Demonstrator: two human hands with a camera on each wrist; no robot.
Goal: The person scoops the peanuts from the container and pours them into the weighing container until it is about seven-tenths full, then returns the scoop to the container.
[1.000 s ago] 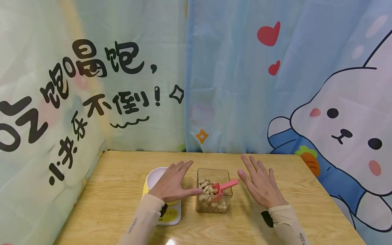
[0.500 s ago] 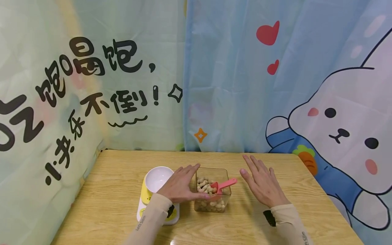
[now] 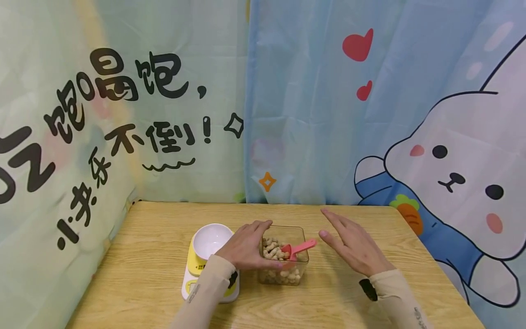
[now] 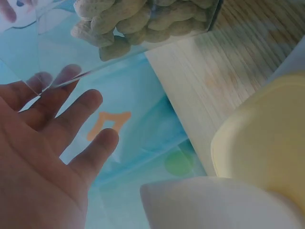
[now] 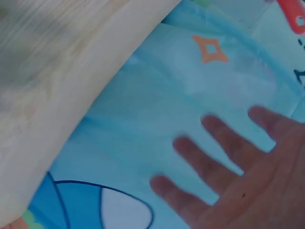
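A clear plastic container (image 3: 283, 232) of unshelled peanuts (image 3: 272, 249) stands on the table, a pink scoop (image 3: 303, 246) leaning in it with its handle out to the right. Against the container's left side is my left hand (image 3: 246, 246), thumb along the front, fingers toward the back. In the left wrist view the fingers (image 4: 78, 112) are spread and fairly straight, some tips at the clear wall; the thumb is out of view there. My right hand (image 3: 357, 246) hovers right of the scoop handle, holding nothing; its fingers (image 5: 190, 157) are extended and apart.
Left of the container stands a yellow and white kitchen scale (image 3: 192, 265) with a white bowl (image 3: 211, 240) on it, partly behind my left forearm. A wooden table (image 3: 135, 256) carries everything. Printed curtains (image 3: 296, 137) hang behind and at the left.
My left hand has moved right, from beside the bowl to the container's left side. The right hand stays near its place, turned slightly. Container and scoop look unmoved.
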